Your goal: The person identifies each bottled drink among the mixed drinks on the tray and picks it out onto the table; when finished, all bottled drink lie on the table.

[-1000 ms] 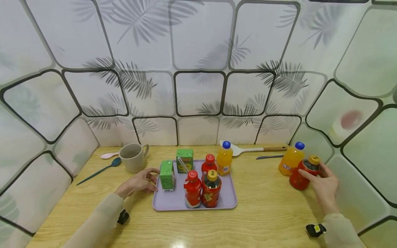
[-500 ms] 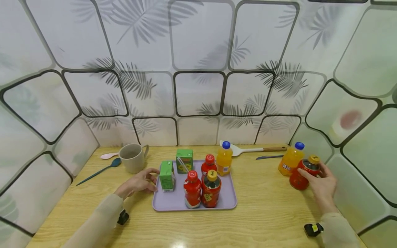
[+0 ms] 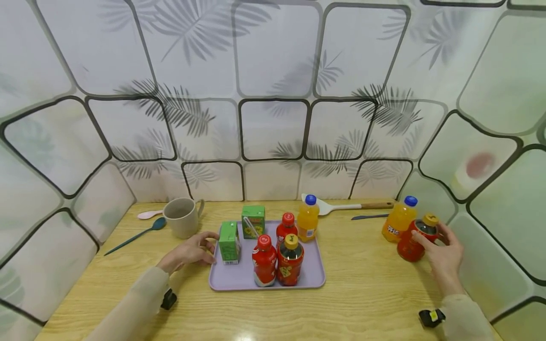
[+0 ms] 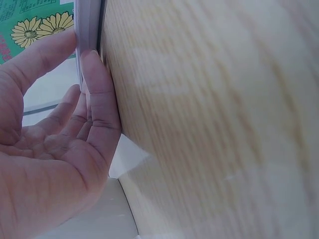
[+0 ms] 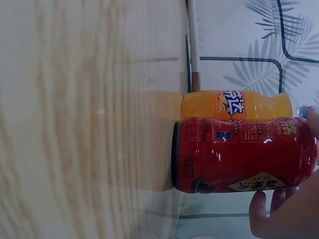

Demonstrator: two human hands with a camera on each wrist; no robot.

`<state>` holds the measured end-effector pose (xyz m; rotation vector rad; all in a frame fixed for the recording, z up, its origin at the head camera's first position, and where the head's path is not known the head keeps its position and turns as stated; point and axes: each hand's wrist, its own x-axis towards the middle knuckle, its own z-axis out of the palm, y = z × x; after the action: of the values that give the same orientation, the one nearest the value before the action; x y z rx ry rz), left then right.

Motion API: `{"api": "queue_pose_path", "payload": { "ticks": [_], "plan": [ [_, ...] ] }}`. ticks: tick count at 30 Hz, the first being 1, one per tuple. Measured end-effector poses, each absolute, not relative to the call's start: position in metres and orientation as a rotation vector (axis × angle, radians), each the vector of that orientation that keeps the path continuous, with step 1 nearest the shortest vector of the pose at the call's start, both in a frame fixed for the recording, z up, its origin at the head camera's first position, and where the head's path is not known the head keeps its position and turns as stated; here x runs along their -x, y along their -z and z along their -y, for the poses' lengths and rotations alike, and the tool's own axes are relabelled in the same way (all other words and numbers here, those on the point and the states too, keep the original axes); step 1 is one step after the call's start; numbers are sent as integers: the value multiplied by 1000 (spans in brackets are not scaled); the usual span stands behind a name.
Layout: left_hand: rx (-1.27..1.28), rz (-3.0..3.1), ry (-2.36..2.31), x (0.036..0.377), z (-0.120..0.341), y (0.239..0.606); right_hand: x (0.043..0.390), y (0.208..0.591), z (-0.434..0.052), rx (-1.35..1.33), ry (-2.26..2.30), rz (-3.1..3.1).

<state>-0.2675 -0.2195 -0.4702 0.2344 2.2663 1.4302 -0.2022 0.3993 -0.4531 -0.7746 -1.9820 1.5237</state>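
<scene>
Head view: the right hand (image 3: pixel 443 255) is at the far right of the wooden surface (image 3: pixel 367 293). Its fingers (image 3: pixel 420 238) curl round a red bottle (image 3: pixel 413 241) with a gold cap. The bottle stands up straight, so its long side runs up and down. It sits just left of the palm, touching an orange bottle (image 3: pixel 398 220) behind it. The right hand is much nearer to it than the left.

The left hand (image 3: pixel 192 250) rests by the left edge of the tray (image 3: pixel 311 265). Its fingers (image 4: pixel 94 94) are loose and pinch the rim lightly, close to a green box (image 3: pixel 229 241).

The tray is flat, smooth, pale purple plastic. The red bottle is round, shiny plastic with a glossy wrap (image 5: pixel 239 159). The surface has light wood grain.
</scene>
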Motion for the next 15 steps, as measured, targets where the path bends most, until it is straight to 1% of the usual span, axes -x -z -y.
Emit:
{"api": "queue_pose_path", "payload": {
  "ticks": [10,15],
  "plan": [
    [-220,-2276,-1428,265,217,468,196,438,-391,725,-1663,1680],
    [-208,-2270,-1424,264,217,467,194,431,-382,631,-1676,1604]
  ]
}}
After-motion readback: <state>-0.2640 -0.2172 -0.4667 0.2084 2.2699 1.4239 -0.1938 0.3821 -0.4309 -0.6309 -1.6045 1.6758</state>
